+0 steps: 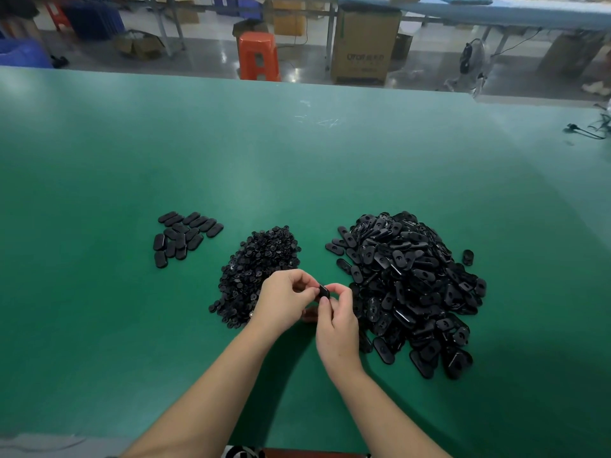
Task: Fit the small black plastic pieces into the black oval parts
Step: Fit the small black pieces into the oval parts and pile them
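A black oval part (324,291) is held between my two hands, just above the green table. My left hand (285,300) pinches it from the left with curled fingers. My right hand (336,320) grips its right end between thumb and fingers. Behind my left hand lies a heap of small black plastic pieces (256,259). A big pile of black oval parts (410,285) spreads to the right of my hands. Whether a small piece sits inside the held oval is hidden by my fingers.
A flat group of oval parts (183,236) lies on the green table (297,153) at the left. One stray oval (467,257) sits right of the big pile. A black cable (585,129) lies at the table's far right edge. An orange stool (258,56) and cardboard boxes stand beyond.
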Available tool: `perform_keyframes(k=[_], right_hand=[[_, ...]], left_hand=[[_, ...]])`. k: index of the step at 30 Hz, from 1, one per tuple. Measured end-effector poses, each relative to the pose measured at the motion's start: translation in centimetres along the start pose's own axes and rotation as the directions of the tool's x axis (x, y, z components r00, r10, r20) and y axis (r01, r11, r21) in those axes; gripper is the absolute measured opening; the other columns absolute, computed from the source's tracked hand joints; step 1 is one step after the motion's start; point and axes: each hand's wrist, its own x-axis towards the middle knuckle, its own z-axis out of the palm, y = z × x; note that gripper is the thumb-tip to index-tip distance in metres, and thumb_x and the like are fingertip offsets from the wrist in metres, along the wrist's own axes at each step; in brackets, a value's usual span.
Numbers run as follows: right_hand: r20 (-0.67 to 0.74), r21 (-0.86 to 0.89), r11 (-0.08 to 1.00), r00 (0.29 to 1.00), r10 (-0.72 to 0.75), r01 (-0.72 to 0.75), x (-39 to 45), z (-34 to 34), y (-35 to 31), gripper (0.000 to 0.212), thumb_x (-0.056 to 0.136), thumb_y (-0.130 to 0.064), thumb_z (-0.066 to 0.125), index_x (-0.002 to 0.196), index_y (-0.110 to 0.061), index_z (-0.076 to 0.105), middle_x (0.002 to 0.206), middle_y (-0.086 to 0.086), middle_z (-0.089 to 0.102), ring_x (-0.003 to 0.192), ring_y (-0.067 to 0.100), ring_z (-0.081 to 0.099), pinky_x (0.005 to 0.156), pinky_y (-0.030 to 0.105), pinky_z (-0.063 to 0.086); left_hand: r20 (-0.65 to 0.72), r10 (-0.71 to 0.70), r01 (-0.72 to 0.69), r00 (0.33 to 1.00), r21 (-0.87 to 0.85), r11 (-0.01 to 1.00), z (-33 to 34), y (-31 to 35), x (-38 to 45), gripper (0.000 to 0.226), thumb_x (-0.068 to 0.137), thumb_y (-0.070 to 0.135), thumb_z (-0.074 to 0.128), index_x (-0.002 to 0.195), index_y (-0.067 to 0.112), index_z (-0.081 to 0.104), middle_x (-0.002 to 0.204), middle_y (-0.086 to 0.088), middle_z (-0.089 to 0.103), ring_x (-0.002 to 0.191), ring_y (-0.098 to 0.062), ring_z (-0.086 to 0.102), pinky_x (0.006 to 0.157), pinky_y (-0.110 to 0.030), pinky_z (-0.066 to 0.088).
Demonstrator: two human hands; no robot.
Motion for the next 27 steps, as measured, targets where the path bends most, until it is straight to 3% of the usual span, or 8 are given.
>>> perform_keyframes(k=[3,7,10,13,16,20,23,27], right_hand=[[0.016,0.006,1.0,1.0,-0.006,0.005,-0.1,0.0,0.0,0.022,0.105,-0.017,0.045,0.106,-0.039,0.045,0.088,0.003,0.074,0.081,0.02,0.072,0.076,0.046,0.054],[0.014,0.033,0.999,1.0,-0.006,0.006,-0.1,-0.1,-0.1,0.023,0.106,-0.015,0.044,0.104,-0.038,0.046,0.088,0.001,0.074,0.077,0.013,0.073,0.077,0.047,0.057],[0.024,0.068,0.998,1.0,0.01,-0.012,-0.1,-0.1,0.0,0.025,0.106,-0.013,0.042,0.104,-0.037,0.046,0.092,0.002,0.073,0.08,0.018,0.073,0.08,0.052,0.056],[0.037,0.088,0.996,0.999,0.029,-0.032,-0.1,-0.1,0.0,0.026,0.106,-0.012,0.04,0.106,-0.038,0.046,0.096,0.008,0.072,0.086,0.029,0.072,0.083,0.058,0.054],[0.028,0.108,0.993,0.999,0.034,-0.037,0.0,0.0,-0.1,0.029,0.104,-0.015,0.041,0.102,-0.043,0.047,0.093,0.009,0.072,0.083,0.029,0.072,0.082,0.061,0.055],[0.035,0.116,0.993,0.999,0.014,-0.018,0.0,-0.1,-0.2,0.014,0.102,-0.028,0.042,0.102,-0.042,0.046,0.091,0.005,0.072,0.078,0.021,0.074,0.078,0.056,0.057],[0.04,0.113,0.994,0.999,-0.011,0.007,0.0,-0.1,-0.1,0.012,0.107,-0.019,0.046,0.105,-0.031,0.047,0.092,0.004,0.071,0.077,0.021,0.073,0.077,0.055,0.057],[0.006,0.077,0.997,1.0,-0.026,0.025,0.1,-0.2,0.0,0.016,0.104,-0.013,0.051,0.103,-0.029,0.048,0.092,0.0,0.069,0.076,0.017,0.069,0.074,0.046,0.057]], left_hand=[[-0.008,0.007,-0.007,1.0,0.005,1.0,-0.1,-0.2,0.0,0.015,0.086,0.014,0.077,0.075,0.023,0.075,0.062,0.013,0.067,0.052,0.004,0.053,0.055,-0.014,0.043],[-0.037,0.047,-0.044,0.998,0.076,0.996,-0.1,-0.1,0.0,0.013,0.082,0.018,0.082,0.074,0.025,0.075,0.064,0.01,0.058,0.049,0.002,0.048,0.048,-0.012,0.036],[-0.008,-0.018,0.018,1.0,-0.007,1.0,0.0,-0.2,0.1,0.015,0.081,0.017,0.083,0.074,0.025,0.073,0.071,0.0,0.068,0.054,-0.004,0.053,0.055,-0.022,0.047],[0.019,-0.041,0.042,0.999,-0.093,0.995,-0.1,-0.3,0.1,0.015,0.081,0.01,0.083,0.078,0.018,0.071,0.066,0.006,0.065,0.057,-0.008,0.053,0.056,-0.021,0.047],[0.058,-0.031,0.04,0.998,-0.161,0.986,-0.5,-0.4,0.1,0.019,0.08,0.002,0.082,0.088,0.017,0.072,0.076,0.003,0.064,0.066,-0.01,0.056,0.065,-0.028,0.053],[0.105,-0.027,0.045,0.994,-0.177,0.983,-1.0,-0.5,0.1,0.018,0.078,0.002,0.085,0.086,0.017,0.077,0.074,-0.002,0.067,0.067,-0.012,0.06,0.067,-0.031,0.055],[0.125,-0.045,0.073,0.991,-0.225,0.972,-1.1,-0.5,0.0,0.014,0.078,0.001,0.085,0.084,0.011,0.078,0.068,-0.004,0.068,0.061,-0.012,0.062,0.06,-0.025,0.054],[0.125,-0.059,0.089,0.99,-0.251,0.964,-1.0,-0.7,-0.2,0.011,0.083,0.0,0.08,0.085,0.01,0.079,0.067,-0.004,0.07,0.059,-0.014,0.063,0.058,-0.024,0.055]])
